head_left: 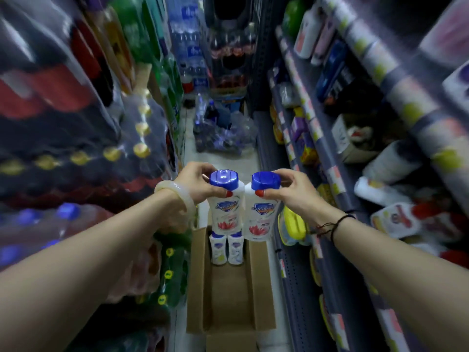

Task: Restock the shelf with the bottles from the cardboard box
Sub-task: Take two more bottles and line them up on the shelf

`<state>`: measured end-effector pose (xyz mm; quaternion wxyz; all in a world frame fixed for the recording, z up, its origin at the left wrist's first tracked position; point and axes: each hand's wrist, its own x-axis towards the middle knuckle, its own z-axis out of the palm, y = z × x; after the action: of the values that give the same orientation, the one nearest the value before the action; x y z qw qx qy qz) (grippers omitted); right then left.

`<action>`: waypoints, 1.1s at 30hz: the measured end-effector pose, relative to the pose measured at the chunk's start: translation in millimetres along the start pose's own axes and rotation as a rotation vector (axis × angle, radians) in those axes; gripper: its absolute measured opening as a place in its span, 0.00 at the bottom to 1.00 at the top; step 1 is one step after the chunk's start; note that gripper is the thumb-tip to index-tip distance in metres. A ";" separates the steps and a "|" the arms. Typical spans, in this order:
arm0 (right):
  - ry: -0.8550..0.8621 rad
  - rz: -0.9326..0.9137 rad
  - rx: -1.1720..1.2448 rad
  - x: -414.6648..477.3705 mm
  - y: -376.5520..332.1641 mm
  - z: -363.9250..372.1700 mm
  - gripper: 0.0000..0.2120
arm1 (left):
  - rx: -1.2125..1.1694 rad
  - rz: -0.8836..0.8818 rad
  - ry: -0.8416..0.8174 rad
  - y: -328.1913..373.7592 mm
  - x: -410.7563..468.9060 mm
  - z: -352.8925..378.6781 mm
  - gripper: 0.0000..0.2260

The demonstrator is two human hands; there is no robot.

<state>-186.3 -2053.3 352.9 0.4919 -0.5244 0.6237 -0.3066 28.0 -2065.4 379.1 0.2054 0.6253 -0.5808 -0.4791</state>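
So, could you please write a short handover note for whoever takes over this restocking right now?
Left hand: grips one blue-capped white bottle near its cap. Right hand: grips a second bottle the same way. Both bottles hang upright, side by side, above the cardboard box on the floor. Only two remaining bottles stand at its far end. Left to do: shelve the held pair on the shelf at right, then those two.

Glossy white plastic bottles (226, 207) with shiny blue caps (223, 178); matt brown cardboard box (229, 293).
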 end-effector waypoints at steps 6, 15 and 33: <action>0.030 -0.127 0.017 -31.6 -101.2 -44.3 0.16 | 0.010 0.139 0.032 97.9 -35.5 -50.4 0.11; 0.104 -0.311 0.075 -89.4 -251.3 -94.8 0.16 | 0.036 0.304 0.102 232.7 -98.3 -127.6 0.12; 0.390 -0.468 0.077 -258.4 -438.8 -167.4 0.10 | 0.179 0.758 -0.038 422.6 -224.9 -208.8 0.08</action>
<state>-197.0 -1943.7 877.4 0.2987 -0.5660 0.5565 -0.5299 9.1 -2022.2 899.2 0.3017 0.3728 -0.8138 -0.3283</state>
